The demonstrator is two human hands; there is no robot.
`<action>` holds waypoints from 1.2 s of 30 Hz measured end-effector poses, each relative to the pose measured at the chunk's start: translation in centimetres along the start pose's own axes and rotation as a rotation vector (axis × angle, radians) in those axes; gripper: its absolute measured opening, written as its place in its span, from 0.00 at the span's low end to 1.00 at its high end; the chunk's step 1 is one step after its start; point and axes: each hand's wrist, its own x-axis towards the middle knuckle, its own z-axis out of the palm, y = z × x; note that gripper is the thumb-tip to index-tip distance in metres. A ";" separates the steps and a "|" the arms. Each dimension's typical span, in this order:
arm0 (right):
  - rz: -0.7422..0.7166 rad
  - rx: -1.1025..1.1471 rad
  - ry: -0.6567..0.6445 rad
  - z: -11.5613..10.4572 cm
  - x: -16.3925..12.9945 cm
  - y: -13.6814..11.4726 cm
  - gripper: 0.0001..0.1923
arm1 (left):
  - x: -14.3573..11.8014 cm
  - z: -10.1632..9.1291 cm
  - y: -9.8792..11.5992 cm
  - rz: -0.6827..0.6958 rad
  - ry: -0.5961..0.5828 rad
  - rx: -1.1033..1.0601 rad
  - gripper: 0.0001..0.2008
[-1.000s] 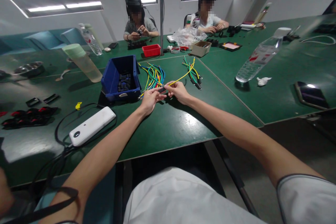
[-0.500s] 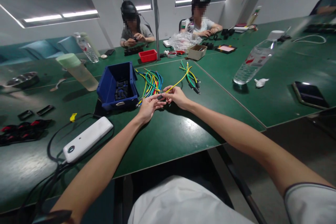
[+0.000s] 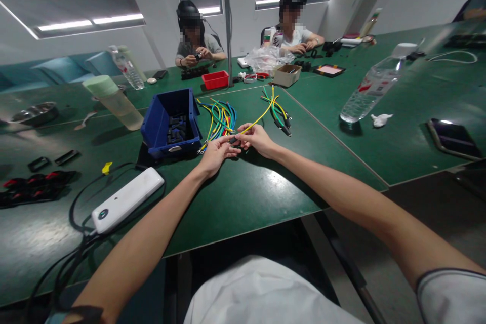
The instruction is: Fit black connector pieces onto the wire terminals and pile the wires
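- Left hand, frame centre, pinches a black sleeve.
- Right hand, just beside it, grips a yellow cable.
- Blue bin sits left of centre.

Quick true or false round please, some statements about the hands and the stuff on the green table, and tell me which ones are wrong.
1. The right hand holds a thin yellow wire. True.
2. The left hand rests on the long white device. False: it holds a short black piece beside the right hand's fingers.
3. Small black parts lie inside the blue plastic bin. True.
4. The bundle of multicoloured wires lies left of the bin. False: it lies on the right.
5. A red rectangular plastic tray stands farther off than the bin. True.
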 end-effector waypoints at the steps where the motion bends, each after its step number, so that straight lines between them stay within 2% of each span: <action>1: 0.002 -0.001 0.002 0.0 0.0 0.0 0.19 | 0.0 0.0 -0.1 0.005 0.001 0.009 0.17; 7: 0.015 0.006 0.016 0.2 0.0 0.0 0.21 | -0.2 0.3 -0.1 0.066 0.042 0.124 0.15; 15: -0.011 -0.030 0.055 0.0 0.0 -0.1 0.23 | -0.7 0.5 0.1 0.280 0.155 0.484 0.14; 21: -0.035 -0.054 0.035 0.2 0.0 -0.7 0.23 | -1.2 0.5 0.7 0.396 0.217 0.696 0.14; 28: -0.048 -0.082 0.021 0.3 0.0 -0.5 0.22 | -1.6 0.3 0.5 0.536 0.235 0.921 0.14; 34: -0.038 -0.098 0.028 0.4 0.0 -0.5 0.22 | -1.7 0.2 0.5 0.627 0.205 1.301 0.12; 36: -0.046 -0.100 0.036 0.6 -0.1 -0.6 0.21 | -1.7 0.3 0.5 0.643 0.204 1.344 0.12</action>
